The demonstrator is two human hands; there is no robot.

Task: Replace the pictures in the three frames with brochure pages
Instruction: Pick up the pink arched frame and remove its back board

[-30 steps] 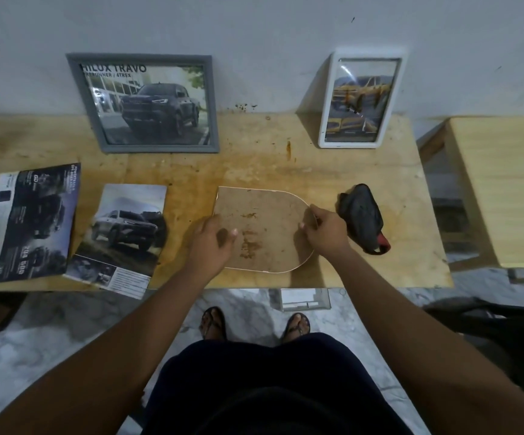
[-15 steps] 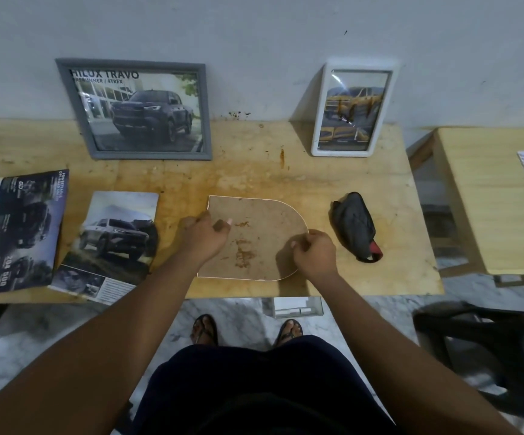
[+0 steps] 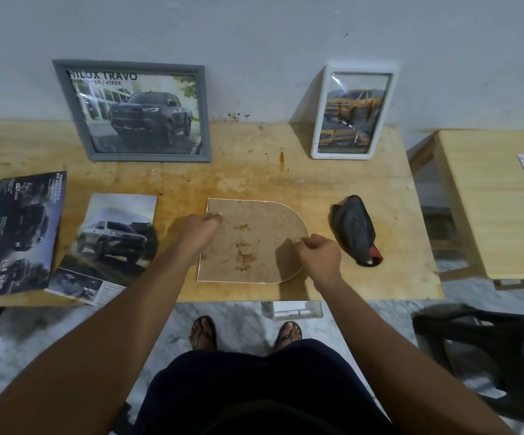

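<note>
a stained brown backing board [image 3: 251, 240], flat along its left side and rounded on its right, lies face down on the wooden table [image 3: 254, 180] right in front of the person. the left hand [image 3: 198, 233] rests on the board's left edge near its far corner, fingers curled down onto it; whether they pinch the edge or only press on it cannot be told. the right hand [image 3: 318, 254] sits at the rounded right edge, fingertips drawn together on the rim as if nipping it, though the actual grip is hidden under the knuckles. the two hands are apart, one at each side, with the board between them.

just left of the left hand lies a loose brochure page [image 3: 110, 243] showing a pale pickup, and further left a darker folded brochure [image 3: 12, 230]. against the wall at the back lean a grey frame [image 3: 135, 111] with a dark truck picture and a white frame [image 3: 351, 113] with a yellow truck picture. near the right hand, not touching it, lies a crumpled black cloth [image 3: 355, 229] with a red bit at its near end.
</note>
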